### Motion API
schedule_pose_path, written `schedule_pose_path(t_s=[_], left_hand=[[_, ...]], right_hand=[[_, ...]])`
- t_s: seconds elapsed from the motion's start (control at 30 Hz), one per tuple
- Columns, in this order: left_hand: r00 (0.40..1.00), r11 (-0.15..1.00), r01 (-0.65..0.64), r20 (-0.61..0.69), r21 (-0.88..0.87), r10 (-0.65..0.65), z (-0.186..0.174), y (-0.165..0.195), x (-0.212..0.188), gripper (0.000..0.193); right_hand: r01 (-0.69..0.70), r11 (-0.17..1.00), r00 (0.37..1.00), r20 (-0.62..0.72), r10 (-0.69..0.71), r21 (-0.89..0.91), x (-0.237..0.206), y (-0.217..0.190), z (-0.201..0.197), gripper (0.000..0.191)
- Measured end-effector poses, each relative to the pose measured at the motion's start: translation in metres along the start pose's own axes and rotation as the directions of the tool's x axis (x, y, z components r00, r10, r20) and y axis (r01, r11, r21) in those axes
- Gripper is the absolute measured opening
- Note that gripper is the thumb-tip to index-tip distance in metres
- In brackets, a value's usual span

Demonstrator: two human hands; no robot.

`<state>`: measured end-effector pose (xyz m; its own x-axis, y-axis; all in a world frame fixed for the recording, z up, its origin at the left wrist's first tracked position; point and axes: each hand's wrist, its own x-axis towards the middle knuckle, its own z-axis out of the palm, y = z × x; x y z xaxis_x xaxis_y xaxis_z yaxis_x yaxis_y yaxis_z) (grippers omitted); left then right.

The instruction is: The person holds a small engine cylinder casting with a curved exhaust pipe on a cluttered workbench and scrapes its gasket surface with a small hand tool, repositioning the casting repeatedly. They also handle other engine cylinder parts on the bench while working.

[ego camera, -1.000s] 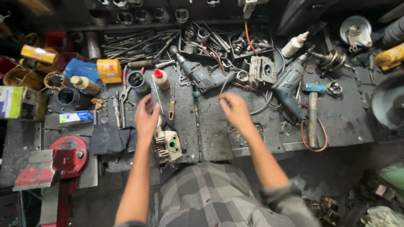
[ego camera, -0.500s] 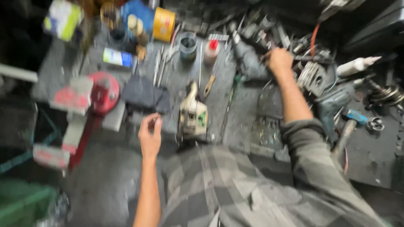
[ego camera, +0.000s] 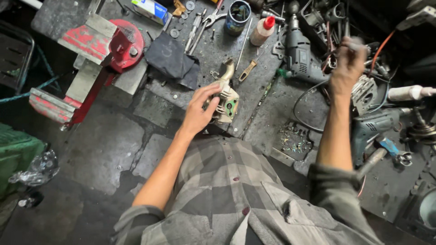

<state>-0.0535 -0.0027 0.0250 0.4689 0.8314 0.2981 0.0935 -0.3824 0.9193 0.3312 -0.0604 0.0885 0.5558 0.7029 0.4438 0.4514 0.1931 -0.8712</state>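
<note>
My left hand (ego camera: 200, 109) grips a small beige engine part with a green gasket face (ego camera: 227, 102) at the front edge of the dark metal workbench (ego camera: 268, 109). My right hand (ego camera: 347, 63) is raised over a heap of tools at the right. Its fingers are closed on a thin metal tool (ego camera: 352, 44), blurred, so I cannot tell what kind. A grey power drill (ego camera: 299, 52) lies just left of the right hand. A finned metal cylinder part (ego camera: 365, 93) sits below it.
A red bench vise (ego camera: 109, 50) is mounted at the bench's left end. A dark cloth (ego camera: 172, 59), pliers (ego camera: 206, 20), a dark tin (ego camera: 238, 16), a red-capped bottle (ego camera: 263, 29) and a wooden-handled screwdriver (ego camera: 249, 69) lie behind the engine part. Another drill (ego camera: 377, 124) and cables crowd the right.
The view swung left and down. My left hand went from hovering near the engine part to gripping it. My right hand stayed over the tool heap and now pinches a thin tool.
</note>
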Motion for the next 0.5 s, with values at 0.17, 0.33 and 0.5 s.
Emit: schedule_pose_path(t_s=[0.17,0.33,0.5], left_hand=[[0.994,0.995,-0.098,0.045,0.026,0.097,0.028,-0.005,0.014,0.022],[0.995,0.990,-0.074,0.071,0.119,0.066,0.035,-0.016,0.015,0.026],[0.995,0.993,-0.047,0.094,0.107,0.037,0.032,-0.017,0.012,0.026]], right_hand=[[-0.148,0.982,0.989,0.020,0.147,0.119,-0.080,-0.023,0.034,0.030],[-0.459,0.886,0.833,0.315,0.454,-0.063,-0.139,-0.037,0.049,0.027],[0.308,0.740,0.945,-0.285,-0.163,0.597,-0.160,-0.038,0.045,0.023]])
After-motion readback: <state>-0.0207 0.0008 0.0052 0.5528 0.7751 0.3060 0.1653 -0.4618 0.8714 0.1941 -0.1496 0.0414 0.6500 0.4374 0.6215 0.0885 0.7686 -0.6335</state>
